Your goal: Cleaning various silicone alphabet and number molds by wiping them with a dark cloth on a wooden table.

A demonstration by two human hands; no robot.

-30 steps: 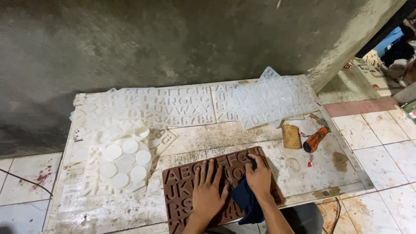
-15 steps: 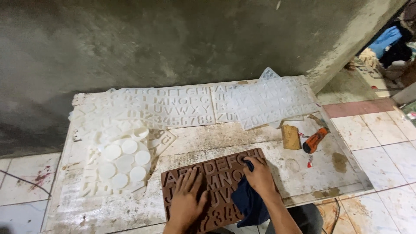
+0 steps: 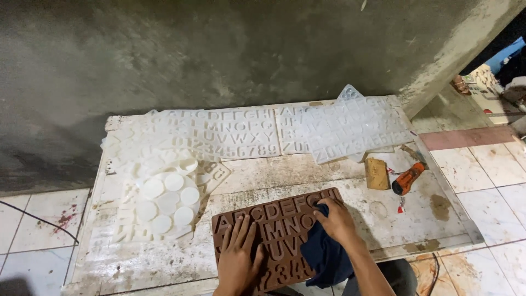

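A brown silicone mould [image 3: 279,216] with letter and number cavities lies at the near edge of a stained white table [image 3: 285,175]. My left hand [image 3: 239,256] rests flat on the mould's left part, fingers spread. My right hand [image 3: 335,220] presses a dark blue cloth [image 3: 324,255] against the mould's upper right corner. The cloth hangs down past the table edge.
White letter and number moulds [image 3: 219,134] and translucent ones [image 3: 350,126] lie along the back by the grey wall. A white mould with round cavities [image 3: 164,200] sits at the left. A tan block [image 3: 376,173] and an orange tool [image 3: 406,180] lie at the right. Tiled floor surrounds the table.
My left hand has slid left across the mould, from its middle to its left part. My right hand with the cloth stays at the upper right corner. The view has shifted slightly.
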